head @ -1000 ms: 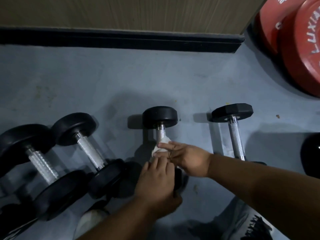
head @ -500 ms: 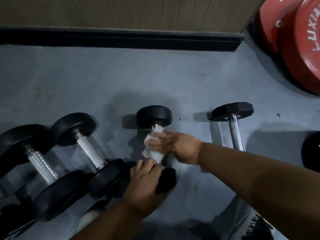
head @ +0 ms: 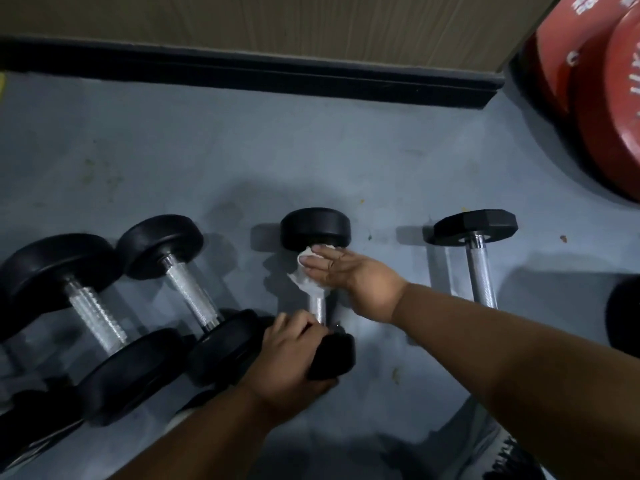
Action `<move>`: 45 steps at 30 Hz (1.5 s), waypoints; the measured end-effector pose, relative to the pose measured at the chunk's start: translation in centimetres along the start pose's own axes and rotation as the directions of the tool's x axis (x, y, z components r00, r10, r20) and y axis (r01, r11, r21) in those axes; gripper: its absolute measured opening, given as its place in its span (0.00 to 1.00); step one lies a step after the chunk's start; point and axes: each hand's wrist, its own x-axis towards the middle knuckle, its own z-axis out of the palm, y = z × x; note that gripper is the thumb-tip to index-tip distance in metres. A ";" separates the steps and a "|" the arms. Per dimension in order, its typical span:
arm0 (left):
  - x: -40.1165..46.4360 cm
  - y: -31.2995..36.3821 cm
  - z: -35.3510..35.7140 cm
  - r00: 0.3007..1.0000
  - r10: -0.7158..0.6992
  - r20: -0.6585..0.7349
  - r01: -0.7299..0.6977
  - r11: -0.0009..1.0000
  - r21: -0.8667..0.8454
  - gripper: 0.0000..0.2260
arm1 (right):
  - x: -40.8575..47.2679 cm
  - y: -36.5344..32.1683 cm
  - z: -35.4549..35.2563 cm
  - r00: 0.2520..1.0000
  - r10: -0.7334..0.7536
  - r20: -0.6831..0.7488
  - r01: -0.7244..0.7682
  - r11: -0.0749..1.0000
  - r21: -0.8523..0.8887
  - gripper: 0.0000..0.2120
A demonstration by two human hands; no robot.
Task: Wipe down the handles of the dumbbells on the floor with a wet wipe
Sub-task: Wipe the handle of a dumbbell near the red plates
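Right hand (head: 349, 271), fingers straight, presses wet wipe (head: 306, 277) onto dumbbell handle (head: 318, 306) (far end). Left hand (head: 291, 355) grips the dumbbell's near head (head: 334, 355) on the floor (head: 207, 161).

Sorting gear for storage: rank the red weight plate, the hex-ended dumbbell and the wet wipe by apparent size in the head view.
1. red weight plate, though cropped by the frame
2. hex-ended dumbbell, partly behind the right forearm
3. wet wipe

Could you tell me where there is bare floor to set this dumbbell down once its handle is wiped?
Bare floor runs between the baseboard and the dumbbell row, and between the held dumbbell and the hex dumbbell. The left is crowded: two dumbbells lie close together.
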 end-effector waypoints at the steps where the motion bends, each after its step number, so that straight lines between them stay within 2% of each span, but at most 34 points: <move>1: -0.1 0.0 -0.1 1.000 -0.001 0.004 0.001 1.000 -0.001 0.27 | 0.2 -0.3 0.3 0.999 0.032 -0.013 -0.032 0.999 0.018 0.43; 7: 0.3 -0.1 -0.9 0.991 0.066 0.120 -0.079 0.991 0.111 0.32 | -3.3 -3.5 2.6 0.994 -0.039 -0.098 0.055 0.984 0.167 0.22; 12: 2.1 2.3 -1.9 0.981 0.055 0.187 -0.110 0.948 0.299 0.27 | -0.8 -2.9 1.7 0.969 -0.038 -0.242 0.048 0.998 0.035 0.13; 15: 2.2 4.6 -1.6 0.977 0.047 0.208 -0.137 0.884 0.447 0.24 | -0.8 -3.6 2.6 0.933 0.036 -0.359 -0.027 0.999 0.032 0.15; 17: 2.1 5.2 -0.8 0.984 0.050 0.168 -0.126 0.871 0.475 0.23 | -1.4 -3.6 3.0 0.923 0.056 -0.381 -0.033 0.997 0.066 0.14; 20: 1.9 5.1 0.1 0.995 -0.039 0.089 -0.002 0.909 0.418 0.29 | -1.0 -2.7 2.2 0.942 0.017 -0.334 -0.004 0.999 0.041 0.17; 21: 1.9 5.3 0.3 0.995 -0.079 0.056 0.050 0.914 0.402 0.27 | -0.4 -2.1 1.7 0.955 -0.002 -0.295 0.009 1.000 0.024 0.20; 23: 2.1 5.9 1.0 0.989 -0.146 -0.023 0.144 0.915 0.377 0.17 | 1.0 -1.0 0.7 0.973 -0.018 -0.229 0.021 1.000 0.013 0.23; 25: 2.3 6.4 1.5 0.981 -0.187 -0.049 0.192 0.909 0.370 0.13 | 1.4 -0.8 0.4 0.976 -0.008 -0.217 0.012 1.000 0.018 0.24; 28: 2.5 5.7 2.2 0.994 -0.104 -0.028 0.107 0.916 0.386 0.14 | -0.3 -2.3 1.4 0.977 -0.063 -0.202 0.059 0.998 -0.023 0.21; 30: 2.4 4.6 1.8 0.999 -0.017 -0.037 0.030 0.930 0.366 0.13 | -1.2 -2.7 1.6 0.974 -0.115 -0.194 0.122 0.992 0.023 0.17; 34: 1.2 1.4 0.7 0.995 0.091 -0.046 -0.074 0.954 0.289 0.19 | 1.2 -1.3 0.6 0.980 -0.169 -0.103 0.173 0.984 0.034 0.21; 38: 0.2 0.0 0.0 0.993 0.080 -0.085 -0.063 0.982 0.179 0.25 | 2.4 -2.4 1.6 0.985 -0.112 -0.133 0.121 0.991 0.064 0.19; 41: 0.2 0.1 -0.1 0.994 0.070 -0.088 -0.058 0.989 0.135 0.24 | 0.7 -3.6 2.8 0.983 -0.119 -0.142 0.134 0.985 0.107 0.15; 43: 0.3 0.2 -0.3 0.996 0.061 -0.058 -0.053 0.989 0.135 0.23 | 0.4 -3.4 2.5 0.980 -0.169 -0.109 0.179 0.979 0.094 0.16; 45: 0.4 0.0 -0.5 0.999 0.049 -0.009 -0.046 0.983 0.175 0.22 | 1.2 -2.3 1.8 0.979 -0.200 -0.047 0.202 0.978 0.052 0.22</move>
